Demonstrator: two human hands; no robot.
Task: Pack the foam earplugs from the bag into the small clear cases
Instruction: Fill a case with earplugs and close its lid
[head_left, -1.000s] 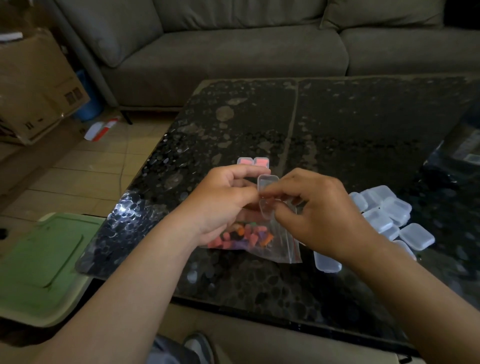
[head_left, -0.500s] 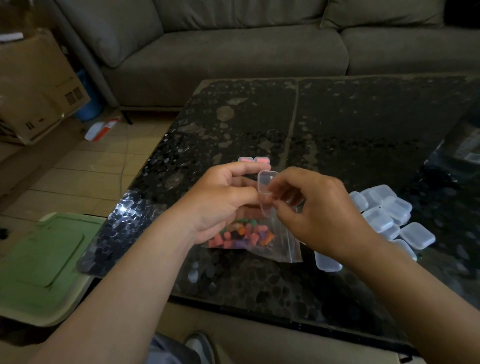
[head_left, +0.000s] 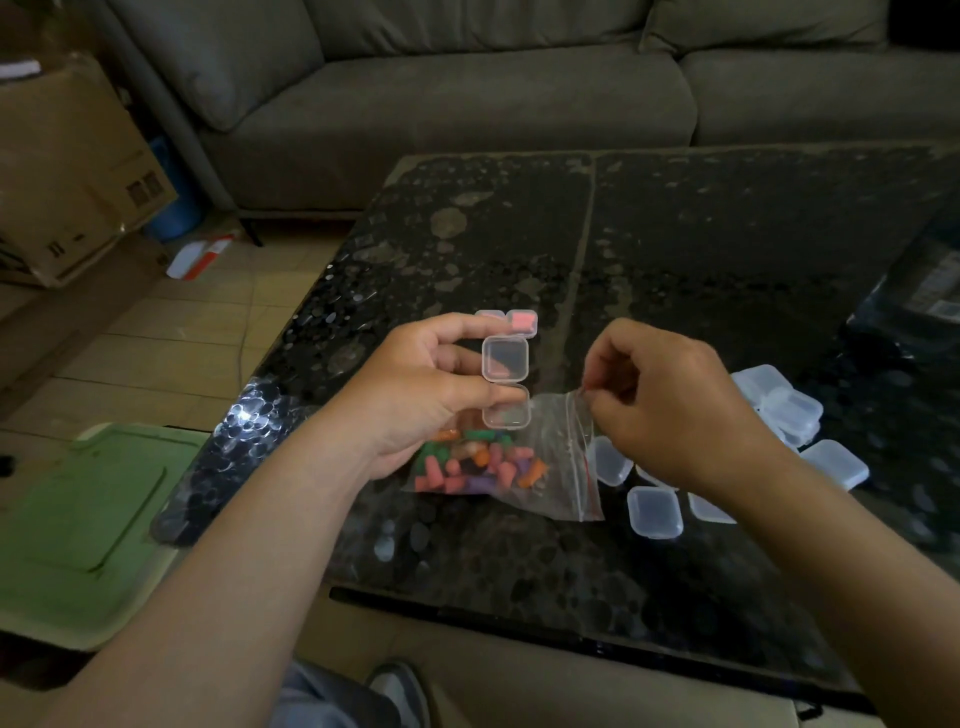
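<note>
Nearest you, the bag (head_left: 556, 457) of earplugs (head_left: 470, 470) lies on the bench (head_left: 675, 249), dozens inside, with at least seven empty cases (head_left: 654, 512) heaped at its 3 o'clock. Your right hand (head_left: 670, 410) pinches the bag's mouth with curled fingers (head_left: 615, 364); your left hand (head_left: 421, 395) grips one open case (head_left: 505, 358), seemingly unfilled, between thumb and fingers just above the bag. Beyond, at 12 o'clock, two filled cases (head_left: 522, 321) stand done, so most packing remains

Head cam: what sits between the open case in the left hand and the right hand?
Head view: between open case and right hand, only the clear top of the bag, whose edge that hand pinches, over bare table.
</note>
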